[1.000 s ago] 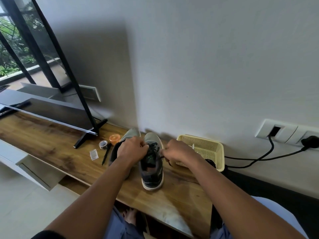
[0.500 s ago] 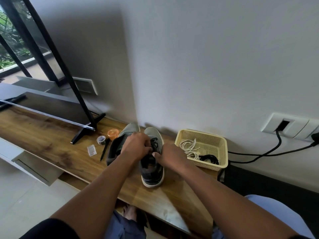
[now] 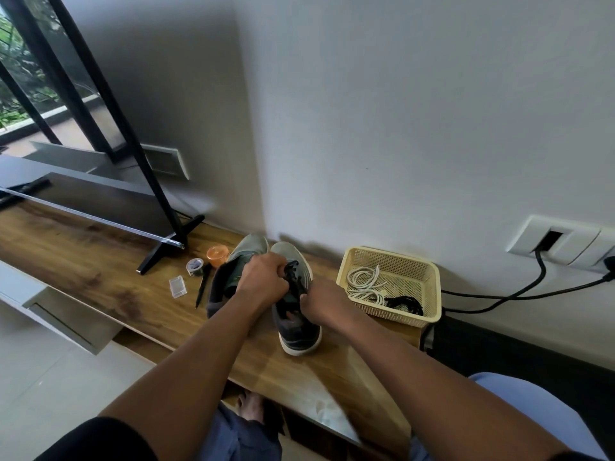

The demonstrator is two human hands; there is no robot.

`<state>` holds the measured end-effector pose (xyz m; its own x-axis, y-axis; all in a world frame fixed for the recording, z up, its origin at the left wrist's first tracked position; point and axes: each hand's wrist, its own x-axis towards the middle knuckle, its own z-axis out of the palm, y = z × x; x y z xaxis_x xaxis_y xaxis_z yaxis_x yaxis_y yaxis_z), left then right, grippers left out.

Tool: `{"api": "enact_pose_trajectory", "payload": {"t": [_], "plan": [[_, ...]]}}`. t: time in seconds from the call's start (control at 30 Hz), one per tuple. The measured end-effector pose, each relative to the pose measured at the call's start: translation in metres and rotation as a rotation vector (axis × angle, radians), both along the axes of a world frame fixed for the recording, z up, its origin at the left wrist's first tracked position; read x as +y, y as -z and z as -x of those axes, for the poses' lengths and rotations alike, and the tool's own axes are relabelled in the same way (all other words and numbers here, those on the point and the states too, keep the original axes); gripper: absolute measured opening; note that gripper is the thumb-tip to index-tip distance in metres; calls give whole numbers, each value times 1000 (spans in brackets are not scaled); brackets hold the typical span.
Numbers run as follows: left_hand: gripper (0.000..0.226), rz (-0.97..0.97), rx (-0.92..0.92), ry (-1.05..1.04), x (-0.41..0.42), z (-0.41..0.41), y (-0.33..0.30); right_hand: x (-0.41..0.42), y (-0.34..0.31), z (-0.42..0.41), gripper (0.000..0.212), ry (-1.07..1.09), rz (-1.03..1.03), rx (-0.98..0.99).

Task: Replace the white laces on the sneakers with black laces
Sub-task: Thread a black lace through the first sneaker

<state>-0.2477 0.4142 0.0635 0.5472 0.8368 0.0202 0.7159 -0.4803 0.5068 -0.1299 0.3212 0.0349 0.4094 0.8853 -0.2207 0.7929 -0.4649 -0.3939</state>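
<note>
My right hand (image 3: 322, 301) has drawn in against the right sneaker (image 3: 294, 307) on the desk (image 3: 100, 281); both grips, left hand (image 3: 263, 282) included, pinch its black lace (image 3: 293, 277).

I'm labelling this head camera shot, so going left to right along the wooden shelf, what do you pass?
TV stand foot → clear plastic box → tape roll → orange lid → sneakers → yellow basket

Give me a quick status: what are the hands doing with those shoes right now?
Left hand and right hand both pinching the black lace on the right sneaker. White laces in the basket. Nothing in the way.
</note>
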Motion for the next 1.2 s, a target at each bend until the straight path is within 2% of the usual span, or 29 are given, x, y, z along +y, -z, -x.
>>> {"api": "enact_pose_trajectory", "payload": {"t": [0.1, 0.13, 0.23, 0.33, 0.47, 0.6, 0.83, 0.93, 1.07, 1.13, 1.2], "plan": [[7, 27, 5, -20, 4, 4, -2, 0, -17, -4, 35, -18, 15, 69], [5, 42, 16, -14, 6, 6, -4, 1, -27, -7, 37, -11, 22, 139], [21, 94, 8, 18, 8, 12, -12, 3, -68, -15, 36, 38, 19, 465], [19, 149, -218, 92, 2, 9, -26, -2, -107, -23, 32, 50, -52, 726], [42, 334, -587, 254, -14, -2, -41, -8, -135, -29, 35, 69, -127, 784], [47, 406, -635, 207, -17, -8, -40, -9, -137, -29, 34, 145, -285, 829], [44, 286, -788, 115, -21, -10, -46, -7, -139, -32, 19, 208, -552, 1233], [44, 143, -765, 92, -22, -10, -47, -7, -138, -32, 22, 230, -597, 1263], [34, -159, -548, -68, -20, -8, -43, -6, -134, -29, 24, 247, -639, 1135], [33, -176, -562, -43, -19, -8, -44, -4, -133, -27, 23, 237, -670, 1038], [32, -77, -623, 58, -19, -12, -46, -2, -133, -26, 22, 221, -728, 960]]}}
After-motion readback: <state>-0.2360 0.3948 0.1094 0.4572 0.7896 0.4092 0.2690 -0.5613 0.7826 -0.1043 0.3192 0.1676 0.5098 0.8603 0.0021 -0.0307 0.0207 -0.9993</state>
